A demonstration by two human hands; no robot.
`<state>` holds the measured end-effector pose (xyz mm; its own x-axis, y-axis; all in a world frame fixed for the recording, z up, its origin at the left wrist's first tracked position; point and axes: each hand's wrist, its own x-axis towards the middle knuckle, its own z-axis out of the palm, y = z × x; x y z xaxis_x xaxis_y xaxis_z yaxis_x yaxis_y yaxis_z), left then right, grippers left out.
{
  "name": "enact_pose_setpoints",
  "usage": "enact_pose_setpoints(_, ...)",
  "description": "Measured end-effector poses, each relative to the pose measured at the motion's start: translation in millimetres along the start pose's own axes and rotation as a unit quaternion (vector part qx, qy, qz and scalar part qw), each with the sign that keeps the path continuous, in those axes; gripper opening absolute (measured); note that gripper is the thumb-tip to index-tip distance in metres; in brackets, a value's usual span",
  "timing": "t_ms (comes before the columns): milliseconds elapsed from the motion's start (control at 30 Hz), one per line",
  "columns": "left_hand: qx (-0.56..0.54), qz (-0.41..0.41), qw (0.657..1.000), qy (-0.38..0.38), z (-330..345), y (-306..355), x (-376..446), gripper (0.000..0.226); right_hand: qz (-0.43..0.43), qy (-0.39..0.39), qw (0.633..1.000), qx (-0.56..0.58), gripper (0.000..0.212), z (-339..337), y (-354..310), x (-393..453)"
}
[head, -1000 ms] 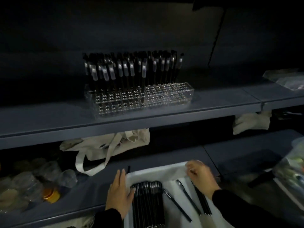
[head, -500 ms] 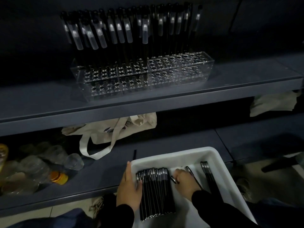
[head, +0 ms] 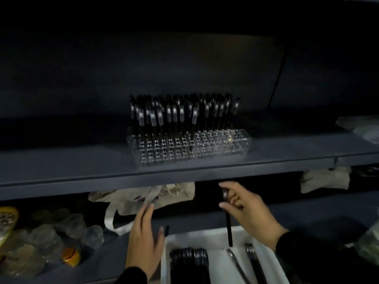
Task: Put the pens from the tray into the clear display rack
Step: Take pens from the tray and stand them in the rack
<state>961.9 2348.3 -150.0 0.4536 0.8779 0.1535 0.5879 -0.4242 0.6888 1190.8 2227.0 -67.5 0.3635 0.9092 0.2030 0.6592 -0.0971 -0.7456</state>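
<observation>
Fingers (head: 227, 206) of right hand (head: 249, 212) pinched one pen (head: 228, 224) near its upper end, held upright above the tray (head: 170, 263), below the shelf (head: 82, 173). Left hand (head: 143, 242) flat, fingers straight, beside the tray. Display rack (head: 188, 148): back rows filled, front holes empty. Many pens left in tray; judged roughly half done.

rack (head: 221, 145) right front holes open; standing pens (head: 180, 117) crowd back and left; upper shelf edge (head: 164, 177) juts above hands.
</observation>
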Motion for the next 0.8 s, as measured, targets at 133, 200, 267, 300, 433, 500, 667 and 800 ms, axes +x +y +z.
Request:
enact_pose_setpoints(133,-0.008,0.071,0.985,0.156,-43.0,15.7,34.0,0.063,-0.065,0.154,0.982,0.083,0.045,-41.2,-69.3,39.0)
enact_pose_setpoints(200,-0.033,0.085,0.977,0.192,-62.7,26.5,54.8,0.065,-0.073,0.193,0.974,0.091,0.038,-58.3,-94.7,63.6)
enact_pose_setpoints(267,-0.069,0.086,0.977,0.180,-77.6,36.4,74.1,0.065,-0.069,0.225,0.967,0.094,0.033,-69.7,-112.6,88.6)
enact_pose_setpoints(300,-0.092,0.084,0.980,0.156,-82.6,40.2,83.0,0.066,-0.073,0.243,0.963,0.094,0.032,-72.9,-119.5,100.8)
enact_pose_setpoints(433,-0.105,0.049,0.991,0.068,-88.2,44.6,102.3,0.071,-0.088,0.278,0.953,0.083,0.022,-71.0,-135.8,139.6)
enact_pose_setpoints(500,-0.107,0.051,0.990,0.075,-87.2,43.9,104.0,0.071,-0.091,0.286,0.951,0.074,0.020,-68.0,-137.6,153.7)
enact_pose_setpoints(667,-0.086,0.064,0.989,0.097,-83.6,42.8,104.4,0.065,-0.075,0.280,0.956,0.045,0.020,-60.1,-139.3,173.7)
enact_pose_setpoints(800,-0.087,0.067,0.989,0.103,-81.8,40.7,105.9,0.059,-0.070,0.256,0.964,0.024,0.020,-50.1,-135.8,181.6)
